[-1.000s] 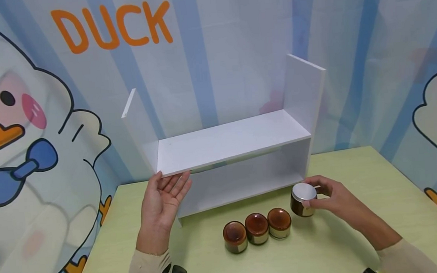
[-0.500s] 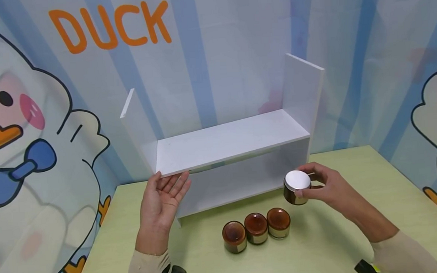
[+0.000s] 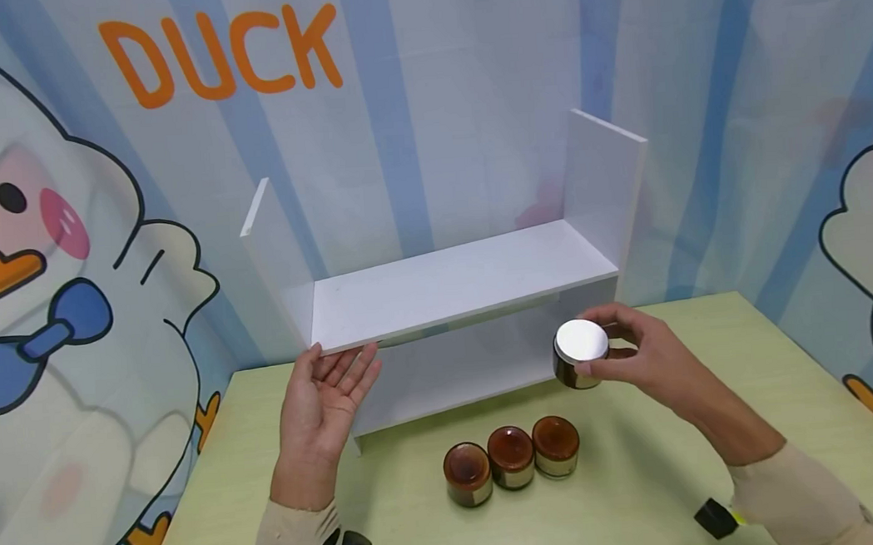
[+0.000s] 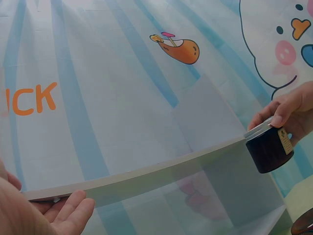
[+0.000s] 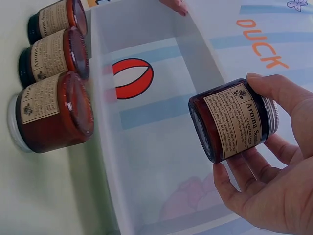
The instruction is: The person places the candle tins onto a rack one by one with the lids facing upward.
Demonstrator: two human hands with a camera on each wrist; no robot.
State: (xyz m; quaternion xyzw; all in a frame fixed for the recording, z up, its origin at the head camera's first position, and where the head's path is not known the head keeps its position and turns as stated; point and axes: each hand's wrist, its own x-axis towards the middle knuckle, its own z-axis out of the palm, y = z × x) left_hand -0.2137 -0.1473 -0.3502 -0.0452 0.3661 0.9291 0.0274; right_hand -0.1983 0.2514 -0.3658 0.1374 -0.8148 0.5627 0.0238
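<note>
In the head view my right hand [image 3: 644,351] grips a brown glass scented candle jar [image 3: 581,354], lid up, held in front of the right end of a white shelf [image 3: 460,292]. The right wrist view shows its beige label [image 5: 234,117], which reads "Aroma" and "scented candle", and its silver screw lid. My left hand [image 3: 321,421] is palm up with extended fingers, touching the underside of the shelf board's front left edge. Three similar candle jars [image 3: 511,457] stand in a row on the table before the shelf, turned lid down.
The shelf has two upright side panels [image 3: 607,183] and a lower compartment under the board. It stands on a pale green table [image 3: 713,372]. Behind hangs a striped blue cloth [image 3: 471,95] with a duck print and the word "DUCK".
My right hand has lifted the candle jar from the table and carried it up and left toward the shelf. My left hand has stayed at the shelf's edge.
</note>
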